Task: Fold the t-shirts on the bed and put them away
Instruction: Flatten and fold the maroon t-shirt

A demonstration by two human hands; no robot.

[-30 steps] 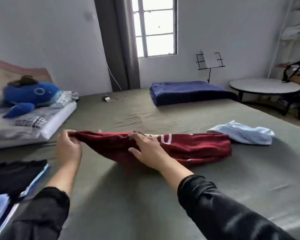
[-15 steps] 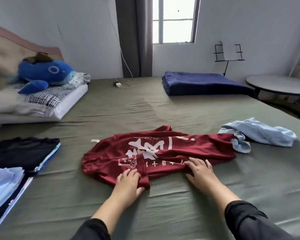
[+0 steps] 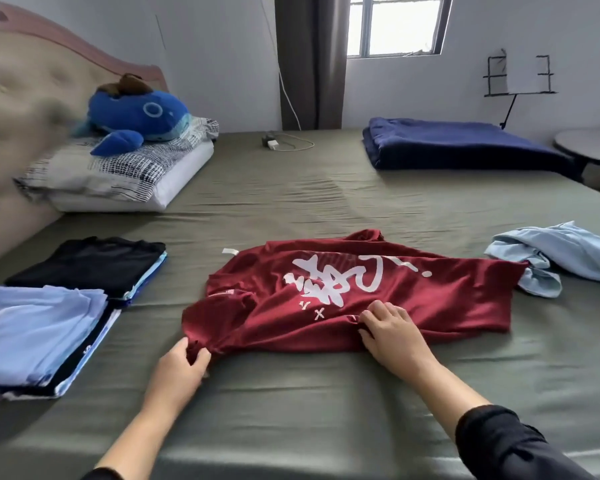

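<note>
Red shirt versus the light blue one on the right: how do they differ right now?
The red shirt lies spread out, white print up; the light blue shirt is a crumpled, unfolded heap. The left hand and right hand both grip the red shirt; nothing touches the blue one. Both lie on the bed, unfolded.

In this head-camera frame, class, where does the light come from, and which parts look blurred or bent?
Head view: daylight enters by the window, blown out white; the headboard at left is smeared by blur; wide-angle bending curves the bed edges; the red t-shirt and both hands, left hand and right hand, stay sharp.
</note>
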